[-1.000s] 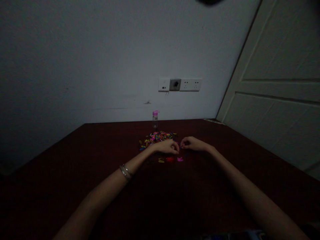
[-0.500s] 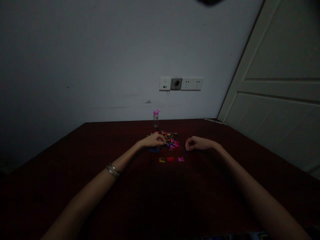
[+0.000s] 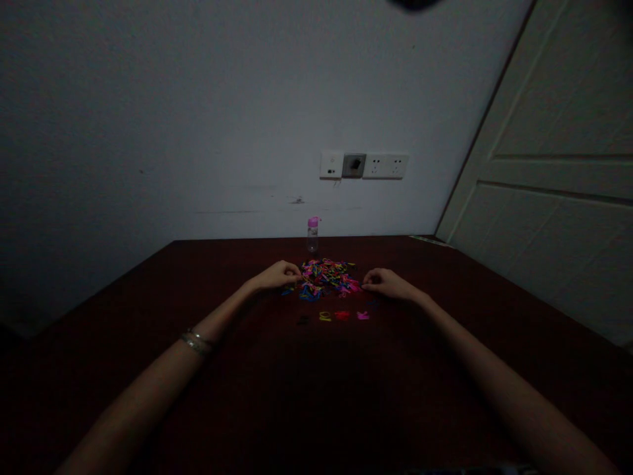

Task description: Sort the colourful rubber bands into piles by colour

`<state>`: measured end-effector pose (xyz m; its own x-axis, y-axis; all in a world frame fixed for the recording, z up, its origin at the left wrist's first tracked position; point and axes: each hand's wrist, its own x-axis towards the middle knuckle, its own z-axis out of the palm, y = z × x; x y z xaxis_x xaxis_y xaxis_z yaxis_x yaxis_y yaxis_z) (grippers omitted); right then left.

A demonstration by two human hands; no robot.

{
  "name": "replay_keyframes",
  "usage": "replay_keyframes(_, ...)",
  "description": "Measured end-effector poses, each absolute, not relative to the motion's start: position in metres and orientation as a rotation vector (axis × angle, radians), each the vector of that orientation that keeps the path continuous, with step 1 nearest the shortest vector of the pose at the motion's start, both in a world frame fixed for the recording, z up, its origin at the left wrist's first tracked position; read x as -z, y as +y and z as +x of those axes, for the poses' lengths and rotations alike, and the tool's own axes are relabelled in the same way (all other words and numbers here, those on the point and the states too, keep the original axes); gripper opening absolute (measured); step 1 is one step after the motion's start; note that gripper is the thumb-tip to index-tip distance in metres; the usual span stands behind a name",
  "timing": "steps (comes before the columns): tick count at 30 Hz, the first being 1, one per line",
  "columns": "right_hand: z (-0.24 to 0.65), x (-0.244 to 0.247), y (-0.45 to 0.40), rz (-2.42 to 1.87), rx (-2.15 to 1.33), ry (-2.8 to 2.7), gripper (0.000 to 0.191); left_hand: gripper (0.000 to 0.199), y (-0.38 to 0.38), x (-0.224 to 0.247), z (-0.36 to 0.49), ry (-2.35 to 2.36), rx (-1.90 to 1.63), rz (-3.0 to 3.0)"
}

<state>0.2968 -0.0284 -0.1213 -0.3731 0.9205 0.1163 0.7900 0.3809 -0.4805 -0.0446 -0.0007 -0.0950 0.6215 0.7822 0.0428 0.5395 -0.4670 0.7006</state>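
A loose pile of small bright loops that look like rubber bands [image 3: 326, 274] lies on the dark red table. At the pile's left edge is my left hand [image 3: 278, 274], thumb and fingers pinched together; whatever is between them is too small to see. My right hand [image 3: 388, 284] touches or nearly touches the pink bands at the right edge, its fingertips also closed. In front of the pile lie separate little groups: dark bands [image 3: 302, 320], yellow bands [image 3: 325, 316], red bands [image 3: 341, 315] and pink bands [image 3: 362, 316]. Faint blue bands [image 3: 374, 304] sit below my right hand.
A clear bottle with a pink cap [image 3: 313, 234] stands behind the pile. The dark red table [image 3: 237, 257] reaches a pale wall with sockets [image 3: 386, 166]. A white panelled door [image 3: 554, 191] rises on the right. The light is dim.
My left hand has moved left from over the pile to its left edge, uncovering bands. My right hand has shifted slightly to the pile's right edge. The view has turned a little left.
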Motion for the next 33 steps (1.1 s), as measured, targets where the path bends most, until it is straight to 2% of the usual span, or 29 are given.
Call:
replay_keyframes(10, 0.291, 0.125, -0.032, -1.605, -0.289, -2.255, 0.017, 0.031, -0.003, 0.095, -0.058, 1.096, -0.511, 2.168)
replay_keyframes(27, 0.283, 0.121, -0.037, -1.682, -0.370, -2.134, 0.013, 0.029, -0.012, 0.089, -0.074, 1.169, -0.529, 2.142)
replay_keyframes(33, 0.299, 0.101, -0.037, -1.484, -0.574, -2.209, 0.019, 0.030, -0.010, 0.098, -0.071, 1.161, -0.526, 2.193)
